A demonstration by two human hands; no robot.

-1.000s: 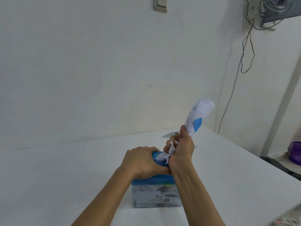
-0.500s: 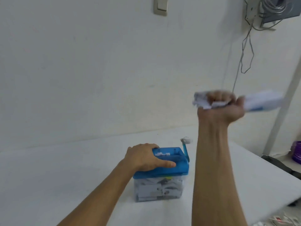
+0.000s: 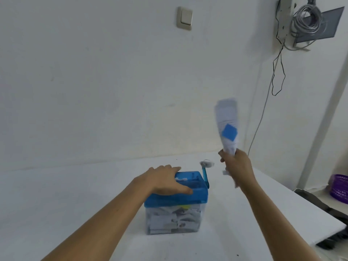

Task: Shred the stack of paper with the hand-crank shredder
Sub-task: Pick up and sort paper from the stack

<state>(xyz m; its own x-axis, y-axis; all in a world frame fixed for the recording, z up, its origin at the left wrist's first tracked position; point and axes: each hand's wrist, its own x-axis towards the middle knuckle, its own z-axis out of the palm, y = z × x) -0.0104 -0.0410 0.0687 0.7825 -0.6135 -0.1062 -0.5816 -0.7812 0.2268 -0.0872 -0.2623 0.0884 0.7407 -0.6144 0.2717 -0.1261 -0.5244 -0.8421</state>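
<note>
1. We rest our left hand (image 3: 165,180) flat on the blue lid of the hand-crank shredder (image 3: 178,197). The fingers lie nearly straight across the lid, and the hand grips nothing.
2. We hold our right hand (image 3: 236,164) in the air, to the right of the left hand and slightly beyond it. Its fingers are curled tight round the lower end of the stack of paper (image 3: 227,121).
3. The stack of paper is bunched into a bundle that stands up out of the right fist. It carries a blue patch (image 3: 229,133) on its side. Its outline is blurred, so we cannot tell how many sheets it holds.
4. The two hands are apart. The blue crank (image 3: 206,176) rises between them, and its pale knob (image 3: 206,163) sits just left of the right hand without touching it.
5. A small white scrap (image 3: 180,179) sits in the feed slot, just beside the left hand.
6. Directly below the left hand, the clear bin (image 3: 174,219) of the shredder is packed with shredded paper.
7. The shredder stands upright on the white table (image 3: 56,204).
8. On the wall beyond the hands, a light switch (image 3: 184,18) is mounted high above the left hand, and a coil of cable (image 3: 306,17) hangs high above the right hand.
9. A purple basket (image 3: 339,187) sits well to the right of the right hand, off the table.
</note>
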